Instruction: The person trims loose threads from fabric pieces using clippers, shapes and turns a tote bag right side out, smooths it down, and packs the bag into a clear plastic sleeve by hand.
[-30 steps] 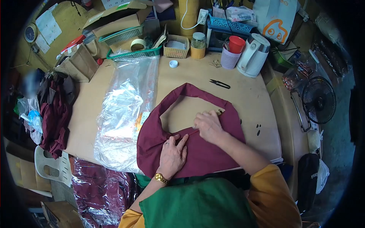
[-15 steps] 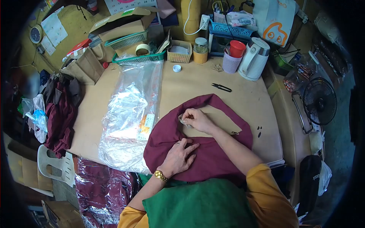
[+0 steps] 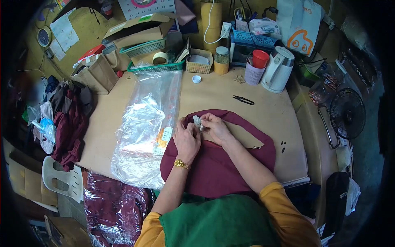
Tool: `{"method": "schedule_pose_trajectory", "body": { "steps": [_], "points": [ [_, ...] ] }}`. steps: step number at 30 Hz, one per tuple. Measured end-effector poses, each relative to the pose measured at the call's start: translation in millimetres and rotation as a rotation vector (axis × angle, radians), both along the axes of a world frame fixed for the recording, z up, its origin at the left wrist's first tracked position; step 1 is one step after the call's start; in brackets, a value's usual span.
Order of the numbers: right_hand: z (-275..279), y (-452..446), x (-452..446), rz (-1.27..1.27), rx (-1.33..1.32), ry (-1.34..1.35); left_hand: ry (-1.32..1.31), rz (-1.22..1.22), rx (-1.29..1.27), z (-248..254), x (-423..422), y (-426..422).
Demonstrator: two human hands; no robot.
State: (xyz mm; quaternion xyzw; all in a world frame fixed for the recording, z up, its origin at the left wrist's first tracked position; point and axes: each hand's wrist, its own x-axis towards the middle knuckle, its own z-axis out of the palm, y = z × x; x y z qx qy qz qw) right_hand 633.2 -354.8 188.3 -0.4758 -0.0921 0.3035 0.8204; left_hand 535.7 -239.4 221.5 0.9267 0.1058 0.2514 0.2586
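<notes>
A maroon cloth piece with a wide band looping round an opening lies on the table in front of me. At the upper left of the opening, my right hand pinches a crumpled, whitish tag-like scrap. My left hand is close beside it, fingers curled on the band's inner edge, with the fingertips near the scrap. Whether they also grip the scrap is partly hidden. A small dark metal piece shows at the opening's right corner.
Clear plastic bags lie to the left. Thread snips and a white cap are beyond the cloth. Farther back stand a kettle, a lilac cup, a jar and baskets. Several dark bits lie right.
My left hand has moved up from the lower cloth to the band beside my right hand. The whitish scrap now stands up more visibly between the hands. The view has shifted slightly.
</notes>
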Motion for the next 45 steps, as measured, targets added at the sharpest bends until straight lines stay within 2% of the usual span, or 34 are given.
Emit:
{"method": "schedule_pose_trajectory", "body": {
  "steps": [4,6,8,9,10,12,13,14,16,17,18,20,22,23,24,25,27,28,30,32,35,38,40,42,44,45],
  "points": [
    [22,9,2,-0.055,-0.043,-0.098,-0.059,-0.077,0.056,-16,-5,6],
    [26,10,5,-0.051,-0.02,-0.128,0.023,-0.097,0.016,3,-20,7],
    [30,10,7,-0.05,-0.077,-0.22,0.311,-0.211,-0.449,19,-33,12],
    [27,11,9,-0.043,-0.076,-0.214,0.26,-0.304,-0.491,16,-42,15],
    [26,10,9,-0.04,-0.073,-0.21,0.263,-0.3,-0.489,5,-47,16],
    [30,8,7,-0.018,-0.19,-0.144,0.12,-0.45,-1.246,-11,-51,20],
    [31,4,5,-0.028,-0.242,-0.088,0.146,-0.422,-1.392,-18,-53,26],
    [32,0,4,-0.02,-0.24,-0.086,0.144,-0.413,-1.391,-20,-53,29],
    [31,-7,3,0.032,-0.504,-0.411,0.095,-0.372,-1.554,-26,-52,31],
    [29,-6,-3,-0.011,-0.543,-0.518,0.088,-0.364,-1.556,-29,-51,32],
    [29,-3,-17,-0.006,-0.543,-0.516,0.098,-0.375,-1.566,-31,-51,33],
    [26,9,-47,0.002,-0.616,-1.025,0.111,-0.384,-1.58,-37,-49,36],
    [8,28,-59,-0.082,-0.637,-1.284,0.248,-0.39,-1.651,-41,-49,40],
    [14,34,-57,-0.085,-0.628,-1.224,0.248,-0.383,-1.656,-43,-50,40],
    [14,40,-49,-0.081,-0.626,-1.224,0.188,-0.39,-1.539,-43,-50,39],
    [13,47,-39,-0.096,-0.733,-1.164,0.129,-0.397,-1.419,-43,-50,39],
    [15,51,-20,-0.093,-0.842,-1.054,0.122,-0.418,-1.521,-41,-50,36],
    [14,47,-19,-0.099,-0.841,-1.056,0.119,-0.439,-1.62,-39,-49,37],
    [35,38,-34,-0.013,-0.728,-0.982,0.123,-0.444,-1.622,-33,-50,36],
    [24,38,-57,-0.005,-0.679,-1.143,0.126,-0.443,-1.633,-31,-47,37],
    [14,49,-50,-0.046,-0.709,-1.114,0.107,-0.416,-1.492,-35,-48,38],
    [12,54,-43,-0.131,-0.843,-1.022,0.082,-0.424,-1.513,-39,-47,36],
    [3,40,-50,-0.114,-0.658,-1.046,0.053,-0.395,-1.527,-40,-46,36],
    [7,21,-63,-0.042,-0.667,-1.065,0.042,-0.352,-1.556,-34,-48,36],
    [7,-5,-57,-0.048,-0.886,-1.209,0.077,-0.419,-1.677,-20,-50,33],
    [9,-19,-51,-0.074,-0.983,-1.296,0.003,-0.405,-1.457,-30,-48,39]
  ]
}}
